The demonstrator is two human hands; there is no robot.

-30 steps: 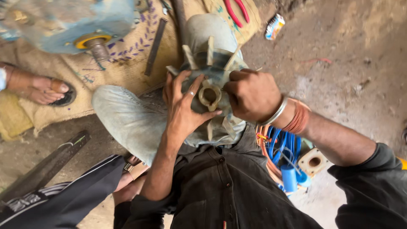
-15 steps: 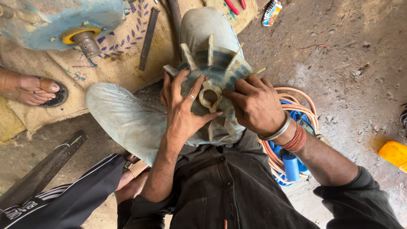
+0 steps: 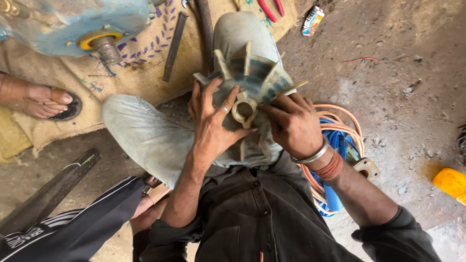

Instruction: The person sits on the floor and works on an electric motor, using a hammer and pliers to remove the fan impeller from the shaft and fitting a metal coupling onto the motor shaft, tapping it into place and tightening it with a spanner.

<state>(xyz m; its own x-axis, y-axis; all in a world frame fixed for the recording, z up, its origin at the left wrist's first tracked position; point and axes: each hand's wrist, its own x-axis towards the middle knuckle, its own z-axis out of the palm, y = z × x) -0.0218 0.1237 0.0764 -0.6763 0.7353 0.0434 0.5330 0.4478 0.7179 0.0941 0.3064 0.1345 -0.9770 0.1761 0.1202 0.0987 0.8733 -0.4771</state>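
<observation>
From the head camera, looking straight down, a pale plastic fan impeller [image 3: 252, 85] with upright radial blades and a raised round hub rests on the person's bent knee, which is clad in light grey trousers [image 3: 150, 133]. The left hand [image 3: 213, 123] lies spread over the near side of the impeller, its fingers splayed flat between the blades and a ring showing on one finger; it presses on the part rather than closing around it. The right hand [image 3: 293, 123] is curled against the impeller's right edge, fingertips pinched at the rim beside the hub, gripping the part; a metal bangle [image 3: 310, 156] and a band of red threads sit on that wrist. Just behind the right forearm, on the dirt floor [image 3: 398, 87], lies a coil of orange wire [image 3: 340, 121] together with a blue tube, touching a small metal flange. At the upper left a blue motor housing [image 3: 73, 19] with a yellow ring and a projecting shaft rests on burlap sacking [image 3: 141, 73], near a flat metal bar [image 3: 174, 46]. Another person's foot in a sandal [image 3: 41, 99] stands on the sacking at the left edge. Red-handled pliers [image 3: 269, 8] lie at the top, a small crumpled packet [image 3: 312, 20] near them, and a yellow object [image 3: 450, 183] sits at the right edge.
</observation>
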